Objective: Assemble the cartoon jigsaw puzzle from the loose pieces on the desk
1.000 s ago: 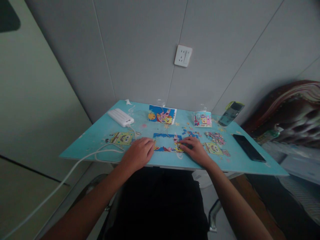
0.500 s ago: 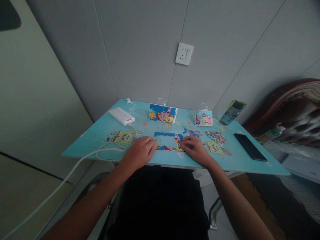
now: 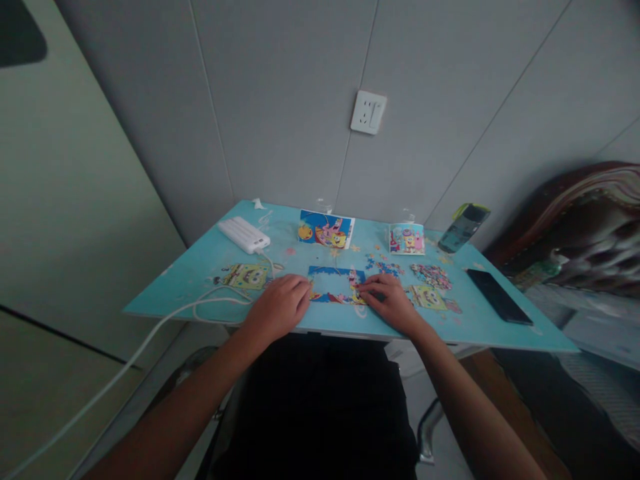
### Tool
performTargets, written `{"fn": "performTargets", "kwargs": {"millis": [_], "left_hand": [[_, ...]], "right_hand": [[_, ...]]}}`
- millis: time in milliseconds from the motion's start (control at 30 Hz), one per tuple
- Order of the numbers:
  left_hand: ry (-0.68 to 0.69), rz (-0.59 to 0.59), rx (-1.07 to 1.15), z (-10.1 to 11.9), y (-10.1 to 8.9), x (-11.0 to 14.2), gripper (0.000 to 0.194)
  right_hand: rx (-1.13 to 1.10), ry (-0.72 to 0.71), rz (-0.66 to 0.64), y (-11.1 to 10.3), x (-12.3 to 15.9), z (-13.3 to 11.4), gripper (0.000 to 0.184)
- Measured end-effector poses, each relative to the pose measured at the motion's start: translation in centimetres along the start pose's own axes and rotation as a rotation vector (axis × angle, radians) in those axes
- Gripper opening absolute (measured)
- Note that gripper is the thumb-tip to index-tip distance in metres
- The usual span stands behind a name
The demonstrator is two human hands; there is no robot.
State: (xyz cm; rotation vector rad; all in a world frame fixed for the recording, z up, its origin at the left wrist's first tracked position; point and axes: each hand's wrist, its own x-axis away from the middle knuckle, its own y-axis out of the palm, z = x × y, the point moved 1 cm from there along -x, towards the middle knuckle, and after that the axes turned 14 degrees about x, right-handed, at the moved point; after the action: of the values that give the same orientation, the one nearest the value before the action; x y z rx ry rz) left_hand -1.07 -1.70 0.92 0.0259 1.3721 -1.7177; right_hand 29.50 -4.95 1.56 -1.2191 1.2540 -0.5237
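A partly joined jigsaw puzzle (image 3: 336,298) lies flat on the table, its coloured pieces forming a rectangular border around a bare middle. At its left side rests my left hand (image 3: 283,303), fingers curled together and tips against the puzzle's edge. My right hand (image 3: 390,304) is at the opposite side, with bent fingers and thumb pressed on the right-hand border pieces. Both hands cover part of those edges. Loose blue pieces (image 3: 389,268) lie beyond my right hand, and a heap of mixed puzzle pieces (image 3: 431,275) is farther right.
Behind the puzzle stands a picture card (image 3: 326,229); a smaller card (image 3: 407,239) is right of it. A white power bank (image 3: 244,235) with a cable (image 3: 165,319) lies left. A bottle (image 3: 463,228) and black phone (image 3: 499,297) are on the right. The wall (image 3: 280,120) borders the table's back.
My right fingers have shifted slightly along the puzzle's right border. My left hand stays at the left edge. The whole view has tipped slightly.
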Motion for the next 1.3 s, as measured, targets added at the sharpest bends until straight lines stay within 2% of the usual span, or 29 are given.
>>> {"fn": "performTargets", "kwargs": {"millis": [433,900,1033,1167,1300], "left_hand": [[0.005,0.002,0.000,0.1,0.0,-0.1,0.019],[0.020,0.006,0.000,-0.5,0.4,0.1,0.021],[0.049,0.017,-0.003,-1.1,0.7,0.2,0.023],[0.072,0.026,-0.008,-1.6,1.0,0.3,0.024],[0.077,0.032,-0.005,-1.9,1.2,0.3,0.024]], "right_hand": [[0.106,-0.032,0.003,-0.9,0.5,-1.3,0.021],[0.053,-0.085,-0.003,-1.7,0.4,-2.7,0.021],[0.027,0.079,0.158,-1.6,0.7,-1.0,0.023],[0.093,0.361,0.349,-2.4,1.8,3.7,0.030],[0.118,0.557,0.361,-3.1,3.4,7.6,0.033]]}}
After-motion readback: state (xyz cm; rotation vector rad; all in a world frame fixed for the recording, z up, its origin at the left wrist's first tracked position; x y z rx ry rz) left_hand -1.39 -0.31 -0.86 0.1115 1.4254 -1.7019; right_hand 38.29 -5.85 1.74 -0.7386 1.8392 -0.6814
